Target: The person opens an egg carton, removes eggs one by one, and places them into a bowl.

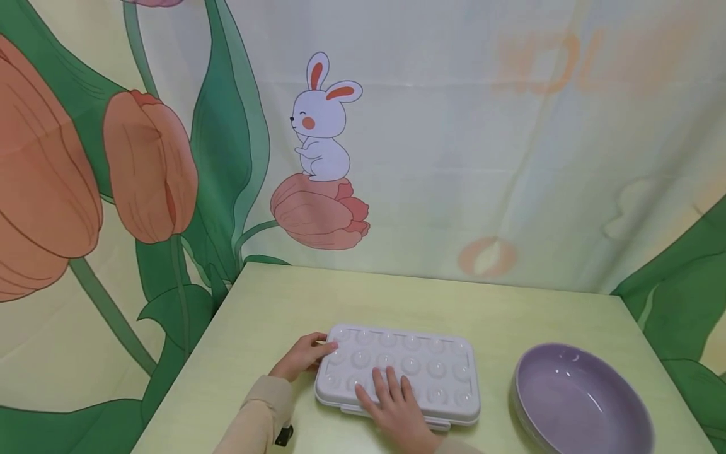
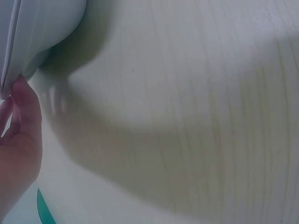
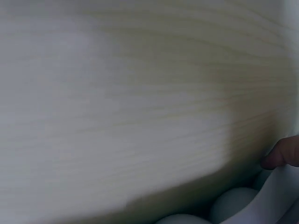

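Observation:
A white plastic egg box (image 1: 399, 375) lies near the middle of the table in the head view, its lid covered in rows of round bumps. At its left end my left hand (image 1: 305, 356) grips the edge, thumb over the top. The left wrist view shows the left hand's fingers (image 2: 27, 100) pinching the rim of the box (image 2: 51, 23). My right hand (image 1: 394, 403) rests on the lid near the front edge with fingers spread. In the right wrist view a digit (image 3: 282, 153) lies at the box's edge, above pale rounded shapes (image 3: 233, 205).
To the right of the box stands a large round purple bowl (image 1: 581, 403). The pale wood-grain table (image 1: 363, 296) reaches back to a hanging cloth (image 1: 425, 157) printed with tulips and a rabbit.

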`<state>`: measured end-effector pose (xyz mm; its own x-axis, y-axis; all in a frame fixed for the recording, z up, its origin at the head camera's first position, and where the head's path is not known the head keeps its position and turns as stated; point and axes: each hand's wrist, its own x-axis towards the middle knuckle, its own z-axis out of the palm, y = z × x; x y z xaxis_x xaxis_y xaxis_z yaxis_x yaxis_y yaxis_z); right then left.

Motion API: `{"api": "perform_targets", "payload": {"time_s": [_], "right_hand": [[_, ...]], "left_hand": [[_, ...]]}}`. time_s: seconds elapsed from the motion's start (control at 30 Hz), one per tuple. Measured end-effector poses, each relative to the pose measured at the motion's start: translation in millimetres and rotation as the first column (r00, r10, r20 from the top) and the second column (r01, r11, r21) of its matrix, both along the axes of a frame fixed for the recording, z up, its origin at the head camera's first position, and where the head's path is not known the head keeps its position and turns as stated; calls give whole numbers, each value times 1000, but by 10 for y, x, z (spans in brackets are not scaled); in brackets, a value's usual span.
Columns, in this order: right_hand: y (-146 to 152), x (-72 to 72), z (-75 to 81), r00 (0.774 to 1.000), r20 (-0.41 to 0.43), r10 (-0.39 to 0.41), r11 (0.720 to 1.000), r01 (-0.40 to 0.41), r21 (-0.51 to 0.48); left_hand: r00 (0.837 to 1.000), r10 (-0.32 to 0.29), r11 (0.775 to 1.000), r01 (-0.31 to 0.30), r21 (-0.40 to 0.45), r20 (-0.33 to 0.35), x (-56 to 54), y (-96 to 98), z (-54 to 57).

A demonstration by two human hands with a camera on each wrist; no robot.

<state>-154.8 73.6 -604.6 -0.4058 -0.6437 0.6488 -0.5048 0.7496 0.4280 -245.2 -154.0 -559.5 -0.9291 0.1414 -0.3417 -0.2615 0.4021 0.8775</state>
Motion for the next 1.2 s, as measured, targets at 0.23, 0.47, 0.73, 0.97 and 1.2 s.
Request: {"api": "perform_targets", "payload": {"time_s": [0.23, 0.47, 0.73, 0.97, 1.2], "right_hand": [[-91, 18, -12, 998, 39, -48, 999, 48, -17], [-91, 45, 21, 990, 124, -65, 998, 62, 35], [-144, 107, 95, 980, 198, -5, 1000, 10, -24], [-165, 140, 131, 970, 242, -13, 1000, 17, -15], [-36, 174, 252, 855, 518, -17, 998, -12, 53]], "left_hand": [[1000, 12, 1000, -12, 9, 6, -19, 0, -29], [1000, 15, 1000, -15, 24, 8, -17, -5, -18], [1000, 25, 999, -25, 21, 8, -4, -12, -19], [1000, 21, 999, -21, 47, 4, -13, -19, -1], [1000, 13, 1000, -14, 8, 16, 1, -3, 25]]}}
